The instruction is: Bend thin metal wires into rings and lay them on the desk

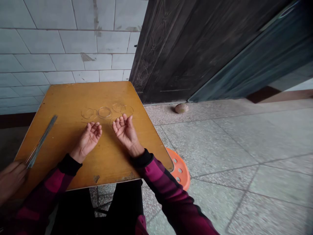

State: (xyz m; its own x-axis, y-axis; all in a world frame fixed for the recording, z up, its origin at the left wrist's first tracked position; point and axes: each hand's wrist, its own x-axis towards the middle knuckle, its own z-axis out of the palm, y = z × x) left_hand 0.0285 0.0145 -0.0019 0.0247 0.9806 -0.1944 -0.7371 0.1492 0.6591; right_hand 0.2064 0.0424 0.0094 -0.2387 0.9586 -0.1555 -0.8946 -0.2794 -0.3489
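Observation:
My left hand [89,138] and my right hand [125,130] both rest palm up on a small wooden table [73,98], fingers loosely curled and apart, nothing in either palm. Just beyond the fingertips lie several thin wire rings [104,112] in a row on the tabletop. One ring sits right at my right hand's fingertips. A bundle of straight metal wires [42,140] lies along the table's left side. Another person's hand [11,179] at the lower left touches the near end of that bundle.
A white tiled wall stands behind the table. A dark wooden door [195,49] is to the right. An orange plastic stool [179,169] sits beside the table's right corner. A small round stone [181,108] lies on the terrazzo floor by the door.

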